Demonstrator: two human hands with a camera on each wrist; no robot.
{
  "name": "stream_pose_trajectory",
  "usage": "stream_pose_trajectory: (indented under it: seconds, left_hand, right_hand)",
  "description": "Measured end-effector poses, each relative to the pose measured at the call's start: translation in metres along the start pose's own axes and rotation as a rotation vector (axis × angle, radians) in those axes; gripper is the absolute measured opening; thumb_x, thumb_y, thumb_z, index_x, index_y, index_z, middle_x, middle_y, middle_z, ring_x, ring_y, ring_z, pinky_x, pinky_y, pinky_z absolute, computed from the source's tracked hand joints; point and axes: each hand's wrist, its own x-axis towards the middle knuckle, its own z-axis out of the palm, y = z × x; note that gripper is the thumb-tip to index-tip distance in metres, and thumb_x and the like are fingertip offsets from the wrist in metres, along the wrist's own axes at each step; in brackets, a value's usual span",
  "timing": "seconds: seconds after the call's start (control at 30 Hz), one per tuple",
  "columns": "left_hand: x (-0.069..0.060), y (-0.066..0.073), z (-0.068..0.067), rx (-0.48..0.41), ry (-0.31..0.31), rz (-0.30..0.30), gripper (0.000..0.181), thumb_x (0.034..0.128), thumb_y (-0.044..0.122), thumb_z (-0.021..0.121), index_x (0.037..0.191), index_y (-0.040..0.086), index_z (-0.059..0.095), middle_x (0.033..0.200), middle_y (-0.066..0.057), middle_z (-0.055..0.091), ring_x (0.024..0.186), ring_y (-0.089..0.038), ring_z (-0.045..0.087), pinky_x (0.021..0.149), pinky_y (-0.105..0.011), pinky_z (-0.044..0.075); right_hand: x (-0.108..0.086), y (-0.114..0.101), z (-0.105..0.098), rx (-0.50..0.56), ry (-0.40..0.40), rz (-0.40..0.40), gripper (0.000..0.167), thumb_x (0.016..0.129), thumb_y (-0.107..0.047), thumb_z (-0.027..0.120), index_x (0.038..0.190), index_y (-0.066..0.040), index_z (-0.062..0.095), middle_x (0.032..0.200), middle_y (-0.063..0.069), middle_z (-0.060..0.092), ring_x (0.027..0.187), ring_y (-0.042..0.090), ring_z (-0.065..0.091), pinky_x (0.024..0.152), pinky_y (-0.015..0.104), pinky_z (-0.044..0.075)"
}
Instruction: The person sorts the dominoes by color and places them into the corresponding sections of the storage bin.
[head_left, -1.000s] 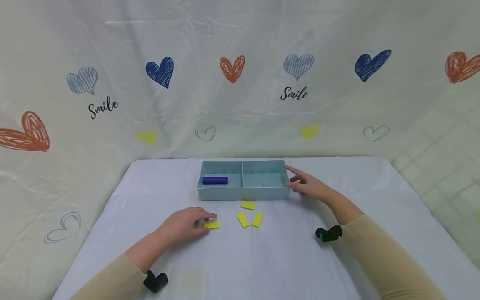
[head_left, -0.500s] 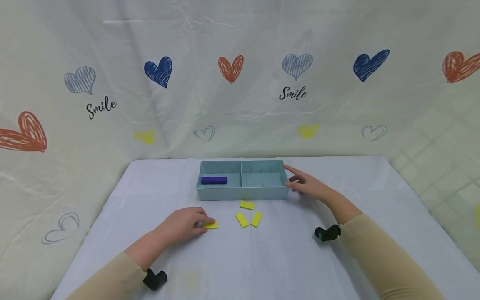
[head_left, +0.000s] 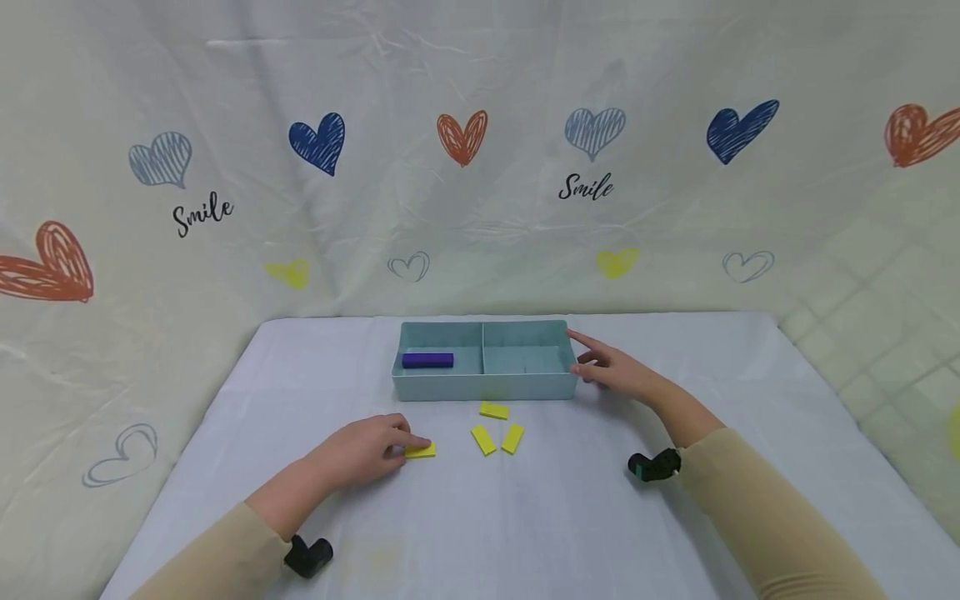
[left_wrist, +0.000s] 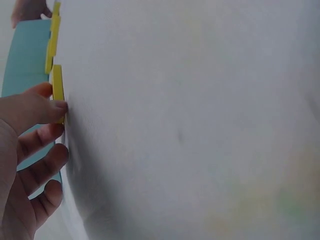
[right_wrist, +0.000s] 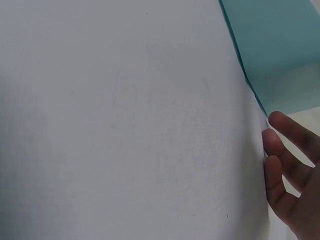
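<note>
The left hand (head_left: pixel 363 450) has thumb and index finger on the left-hand yellow block (head_left: pixel 422 451). From the left wrist camera, the left hand (left_wrist: pixel 30 135) pinches that yellow block (left_wrist: pixel 58 82), thumb in front and index finger partly hidden behind. At the light blue two-part tray (head_left: pixel 487 387), the right hand (head_left: pixel 618 372) touches the right end, index finger extended to the back corner and thumb near the front one. In the right wrist view the right hand (right_wrist: pixel 295 170) has relaxed, parted fingers beside the tray (right_wrist: pixel 280 55).
A purple bar (head_left: pixel 427 361) lies in the tray's left compartment. In front of the tray, several more yellow blocks lie apart on the white cloth: one crosswise (head_left: pixel 494 410) and two slanted ones (head_left: pixel 483 440), (head_left: pixel 512 438). A printed curtain hangs behind the table.
The left index finger has come down onto the yellow block, and the thumb has drawn slightly left. The right hand has kept its place at the tray.
</note>
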Motion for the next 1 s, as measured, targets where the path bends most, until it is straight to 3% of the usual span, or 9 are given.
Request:
stream_pose_trajectory:
  seconds: [0.3,0.53,0.77,1.0]
  left_hand:
    - [0.002,-0.002,0.002,-0.052,0.013,-0.029,0.04,0.0918,0.015,0.066,0.126,0.037,0.07,0.102,0.014,0.058,0.087,-0.005,0.052,0.081,-0.032,0.05]
    - [0.003,-0.005,0.006,-0.083,0.092,-0.047,0.039,0.0928,0.019,0.066,0.126,0.039,0.069,0.106,0.015,0.056,0.087,-0.004,0.051,0.078,-0.029,0.048]
    - [0.007,0.002,-0.005,-0.126,0.13,-0.033,0.039,0.0922,0.018,0.067,0.126,0.038,0.069,0.106,0.014,0.057,0.087,-0.006,0.052,0.074,-0.027,0.047]
    - [0.016,0.009,-0.019,-0.155,0.185,-0.08,0.037,0.0921,0.022,0.067,0.123,0.041,0.07,0.104,0.014,0.057,0.086,-0.007,0.051,0.07,-0.025,0.048]
  right_hand:
    - [-0.003,-0.001,0.001,0.003,-0.006,0.002,0.072,0.1,-0.038,0.056,0.16,-0.03,0.017,0.141,0.026,0.045,0.111,0.033,0.059,0.085,0.041,0.048]
    - [-0.005,-0.006,0.0,0.006,-0.001,0.017,0.072,0.1,-0.039,0.057,0.16,-0.031,0.018,0.141,0.024,0.046,0.112,0.033,0.059,0.087,0.042,0.048]
    - [-0.006,-0.006,0.0,0.007,-0.002,0.019,0.072,0.1,-0.04,0.056,0.16,-0.03,0.017,0.141,0.025,0.046,0.113,0.034,0.059,0.089,0.045,0.049]
    - [-0.004,-0.004,0.0,0.025,-0.006,0.027,0.071,0.1,-0.039,0.057,0.159,-0.035,0.018,0.142,0.022,0.046,0.114,0.033,0.06,0.092,0.046,0.048]
